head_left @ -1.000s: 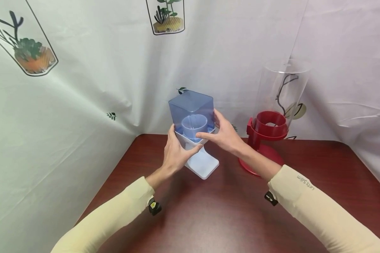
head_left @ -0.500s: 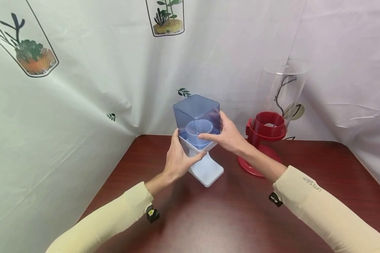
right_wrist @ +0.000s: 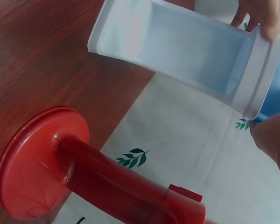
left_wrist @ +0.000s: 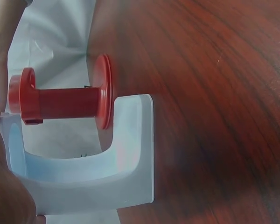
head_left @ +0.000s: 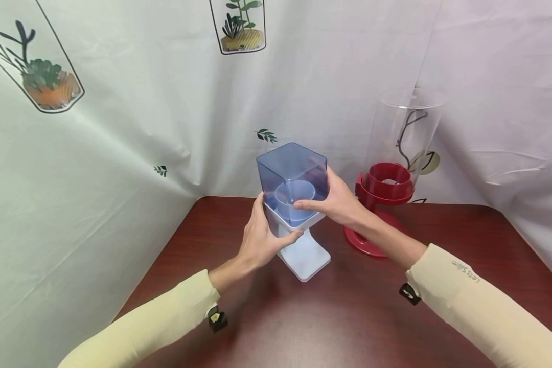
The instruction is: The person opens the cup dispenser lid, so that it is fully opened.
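"Stretched the arms which way?"

"Forward and inward over the tabletop [head_left: 349, 322], in pale yellow sleeves [head_left: 483, 301]. Slanted one in from the lower left, the other from the lower right, both toward the blue box [head_left: 291, 157] and the white stand [head_left: 305, 260]."

"And did what with the left hand [head_left: 259, 243]?"

"Gripped the white stand. Curled fingers round the left side of the rim, just below the blue box, and laid the thumb across the front."

"And with the right hand [head_left: 338, 202]?"

"Gripped the blue box. Wrapped fingers round the right side and set the thumb across the front, low down."

"Held the blue box where?"

"On top of the white stand, left of the red stand [head_left: 384, 191] and clear tube [head_left: 407, 133]. Could not tell touching from hovering at the foot, just over the tabletop."
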A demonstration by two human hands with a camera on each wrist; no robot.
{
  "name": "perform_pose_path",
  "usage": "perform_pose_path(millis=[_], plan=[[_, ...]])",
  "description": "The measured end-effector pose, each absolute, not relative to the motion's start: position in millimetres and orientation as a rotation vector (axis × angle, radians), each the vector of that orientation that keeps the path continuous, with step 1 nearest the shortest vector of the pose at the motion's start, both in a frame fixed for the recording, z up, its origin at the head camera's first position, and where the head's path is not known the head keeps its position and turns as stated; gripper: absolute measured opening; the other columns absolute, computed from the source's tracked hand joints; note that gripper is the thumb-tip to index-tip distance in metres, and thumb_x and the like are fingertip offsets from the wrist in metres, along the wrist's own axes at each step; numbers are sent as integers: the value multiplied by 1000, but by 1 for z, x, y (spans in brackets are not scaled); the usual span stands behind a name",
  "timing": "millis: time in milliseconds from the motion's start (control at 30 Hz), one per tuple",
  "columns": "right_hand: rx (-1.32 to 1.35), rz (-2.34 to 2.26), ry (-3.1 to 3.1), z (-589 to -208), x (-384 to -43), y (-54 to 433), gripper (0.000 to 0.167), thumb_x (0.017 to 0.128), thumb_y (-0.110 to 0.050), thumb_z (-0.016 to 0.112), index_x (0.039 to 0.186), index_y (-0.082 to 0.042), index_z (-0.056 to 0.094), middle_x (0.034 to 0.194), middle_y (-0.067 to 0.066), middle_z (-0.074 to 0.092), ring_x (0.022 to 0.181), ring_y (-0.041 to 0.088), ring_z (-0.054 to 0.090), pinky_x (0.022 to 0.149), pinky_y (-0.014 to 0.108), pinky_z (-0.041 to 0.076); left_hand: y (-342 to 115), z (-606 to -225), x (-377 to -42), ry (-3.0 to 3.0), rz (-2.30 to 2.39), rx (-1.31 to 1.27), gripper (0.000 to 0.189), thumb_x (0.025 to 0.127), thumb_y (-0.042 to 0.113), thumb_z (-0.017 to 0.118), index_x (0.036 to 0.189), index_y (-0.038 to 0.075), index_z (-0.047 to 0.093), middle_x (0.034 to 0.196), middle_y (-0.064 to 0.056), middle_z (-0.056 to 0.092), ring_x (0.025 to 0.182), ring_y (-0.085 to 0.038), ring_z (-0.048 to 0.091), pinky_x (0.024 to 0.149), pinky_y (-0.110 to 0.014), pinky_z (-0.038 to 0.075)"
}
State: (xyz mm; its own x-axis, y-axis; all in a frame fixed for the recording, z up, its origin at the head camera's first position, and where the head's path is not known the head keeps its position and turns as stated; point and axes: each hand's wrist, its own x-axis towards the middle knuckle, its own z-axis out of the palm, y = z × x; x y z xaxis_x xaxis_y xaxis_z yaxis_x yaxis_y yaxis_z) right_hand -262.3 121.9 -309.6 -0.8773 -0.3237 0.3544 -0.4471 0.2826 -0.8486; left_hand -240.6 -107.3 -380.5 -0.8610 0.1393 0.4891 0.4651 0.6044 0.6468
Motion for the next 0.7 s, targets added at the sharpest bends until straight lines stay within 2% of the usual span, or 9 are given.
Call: perform_pose_path(millis=[300,500,700], plan=[[822,1694,-2428,-309,-257,134,107,83,-25,89,168,-28,25,160,2,47,136,27,55,105,51,54,-107,-380,-233,-2447,-1184,-588,123,74,49,94,165,13,20,156,-7,46,132,-28,56,106,-50,51],[858,1735,-2420,-309,-253,139,109,83,-20,89,169,-25,22,161,4,46,138,29,54,106,52,53,-106,-380,-229,-2463,-1193,-637,123,73,49,95,165,13,20,156,-5,45,133,-26,55,108,-49,50],[902,1726,-2428,-310,-248,145,111,82,-17,89,170,-22,21,166,6,41,142,33,51,108,54,52,-106,-380,-225,-2442,-1198,-728,123,73,45,96,164,10,22,155,-9,47,134,-27,55,109,-51,49]])
